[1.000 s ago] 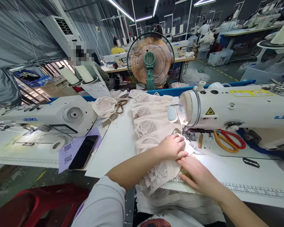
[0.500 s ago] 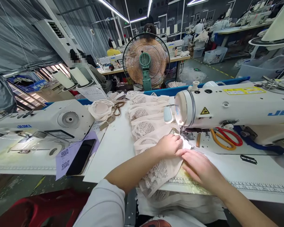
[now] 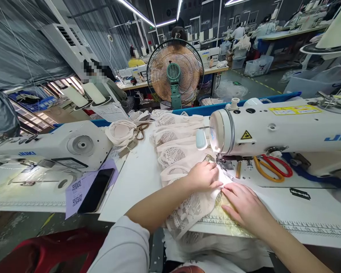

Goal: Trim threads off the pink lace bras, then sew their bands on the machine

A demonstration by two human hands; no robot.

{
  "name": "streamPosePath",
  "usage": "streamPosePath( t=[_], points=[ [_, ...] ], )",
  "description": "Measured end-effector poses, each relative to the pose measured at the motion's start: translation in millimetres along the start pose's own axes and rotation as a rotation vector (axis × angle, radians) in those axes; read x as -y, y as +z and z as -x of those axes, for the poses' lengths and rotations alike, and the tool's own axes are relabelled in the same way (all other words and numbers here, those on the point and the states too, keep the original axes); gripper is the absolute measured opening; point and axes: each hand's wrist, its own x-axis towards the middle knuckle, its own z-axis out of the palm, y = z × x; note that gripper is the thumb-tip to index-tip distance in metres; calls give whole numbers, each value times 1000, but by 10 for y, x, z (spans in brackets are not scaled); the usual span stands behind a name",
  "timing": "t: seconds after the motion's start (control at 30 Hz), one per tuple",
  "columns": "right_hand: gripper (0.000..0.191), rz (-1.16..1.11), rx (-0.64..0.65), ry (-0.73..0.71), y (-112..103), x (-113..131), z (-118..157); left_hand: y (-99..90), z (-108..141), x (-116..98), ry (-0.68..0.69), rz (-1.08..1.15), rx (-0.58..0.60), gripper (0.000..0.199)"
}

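Observation:
My left hand (image 3: 203, 176) lies on a cream lace bra (image 3: 191, 210), its fingers curled together on the cloth just in front of the needle area. Close beside it, my right hand (image 3: 243, 203) rests with fingers stretched out and the thumb apart; its fingertips touch the bra's edge. Both hands are left of and below the head of a white sewing machine (image 3: 250, 129), whose presser foot (image 3: 220, 161) stands over the work. More cream lace bras (image 3: 170, 153) lie in a row behind my left hand. Some cloth under my left fingers is hidden.
Scissors with red and orange handles (image 3: 268, 168) and a black razor blade (image 3: 299, 193) lie on the right. A phone (image 3: 96, 190) lies on purple paper at left, by a second sewing machine (image 3: 53, 148). A large fan (image 3: 174, 72) stands ahead; people sit farther back.
My right hand has shifted slightly right and down, and its fingers have drawn apart from my left hand. The left hand stays almost in place on the bra.

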Motion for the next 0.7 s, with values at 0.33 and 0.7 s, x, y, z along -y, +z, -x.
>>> streamPosePath(
  t=[0.33, 0.7],
  points=[
    [27, 44, -69, 20, 50, -7, -23, 30, -77, 42, -24, -9, -8, 57],
    [29, 60, -96, 23, 90, -2, 5, 89, -67, 67, 35, -29, -66, 50]
  ],
)
